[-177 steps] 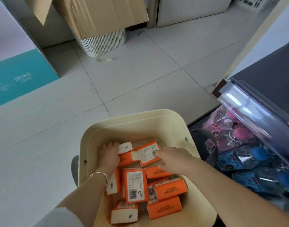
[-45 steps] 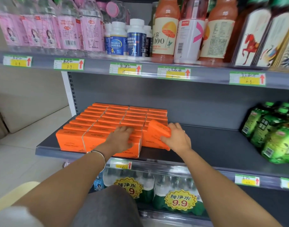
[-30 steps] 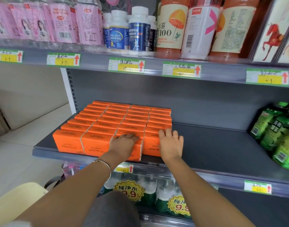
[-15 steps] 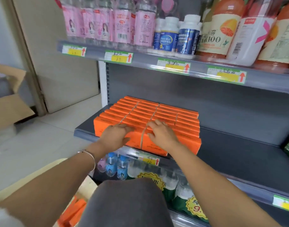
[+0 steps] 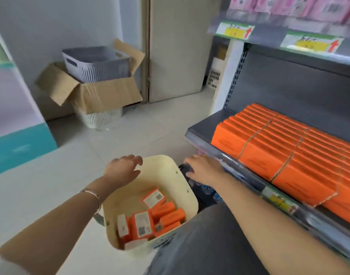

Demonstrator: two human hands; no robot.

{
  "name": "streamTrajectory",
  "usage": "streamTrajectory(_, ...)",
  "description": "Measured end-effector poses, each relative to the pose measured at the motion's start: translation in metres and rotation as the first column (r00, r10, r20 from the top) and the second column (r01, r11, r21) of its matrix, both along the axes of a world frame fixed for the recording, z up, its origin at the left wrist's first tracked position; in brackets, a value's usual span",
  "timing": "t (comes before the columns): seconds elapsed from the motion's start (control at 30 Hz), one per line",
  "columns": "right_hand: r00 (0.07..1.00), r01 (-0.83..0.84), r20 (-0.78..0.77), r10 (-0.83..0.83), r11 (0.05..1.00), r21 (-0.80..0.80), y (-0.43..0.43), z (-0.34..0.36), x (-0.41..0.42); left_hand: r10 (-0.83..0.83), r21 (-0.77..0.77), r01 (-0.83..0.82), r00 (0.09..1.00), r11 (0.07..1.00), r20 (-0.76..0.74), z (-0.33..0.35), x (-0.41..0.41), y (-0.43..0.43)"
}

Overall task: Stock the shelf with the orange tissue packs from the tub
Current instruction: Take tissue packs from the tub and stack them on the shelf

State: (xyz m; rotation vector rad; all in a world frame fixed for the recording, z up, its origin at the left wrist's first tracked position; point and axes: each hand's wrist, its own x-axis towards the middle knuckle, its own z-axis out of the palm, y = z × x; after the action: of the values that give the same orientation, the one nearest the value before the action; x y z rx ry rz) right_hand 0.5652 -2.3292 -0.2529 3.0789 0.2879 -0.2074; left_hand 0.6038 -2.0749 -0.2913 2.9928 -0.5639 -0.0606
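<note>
Head view, looking down: my left hand (image 5: pixel 122 168) and right hand (image 5: pixel 204 169) hover empty, fingers loosely spread, near the far rim of the cream tub (image 5: pixel 192 196). About ten orange tissue packs (image 5: pixel 162 212) lie inside, unshelved; neat rows (image 5: pixel 285 147) already fill part of the grey shelf (image 5: pixel 201 128) beside it.

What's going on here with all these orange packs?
A person is stocking a shop shelf with orange tissue packs. Neat rows of them stand on it, and loose packs lie in the cream tub on the floor. Both hands are empty: the left hand hovers open over the tub's far rim, the right hand reaches down beside the shelf edge. They are probably going for more.
</note>
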Motion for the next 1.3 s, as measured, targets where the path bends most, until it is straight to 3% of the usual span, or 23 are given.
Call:
streamTrajectory(0.23,0.942,-0.124,-0.315,0.116,0.992,-0.006,0.049,-0.055,0.026,0.096,0.043,-0.086,0.941,0.995,-0.324,-0.093,-0.012,0.021)
streamTrajectory(0.43,0.881,-0.133,-0.457,0.122,0.991,0.008,0.050,-0.094,0.056,0.121,0.072,-0.098,0.865,0.993,-0.487,-0.154,-0.007,0.007)
streamTrajectory(0.93,0.842,-0.087,-0.522,0.138,0.989,0.122,0.027,-0.172,0.113,-0.032,-0.057,-0.010,0.724,0.998,-0.689,-0.279,0.019,-0.121)
streamTrajectory(1.03,0.832,-0.093,-0.538,0.137,0.990,0.107,0.020,-0.186,0.119,-0.018,-0.087,-0.067,0.681,0.994,-0.732,-0.291,0.021,-0.129)
streamTrajectory(1.3,0.786,-0.153,-0.592,0.179,0.984,0.093,0.023,-0.205,0.130,0.057,-0.048,-0.132,0.689,0.990,-0.722,-0.278,0.037,-0.096)
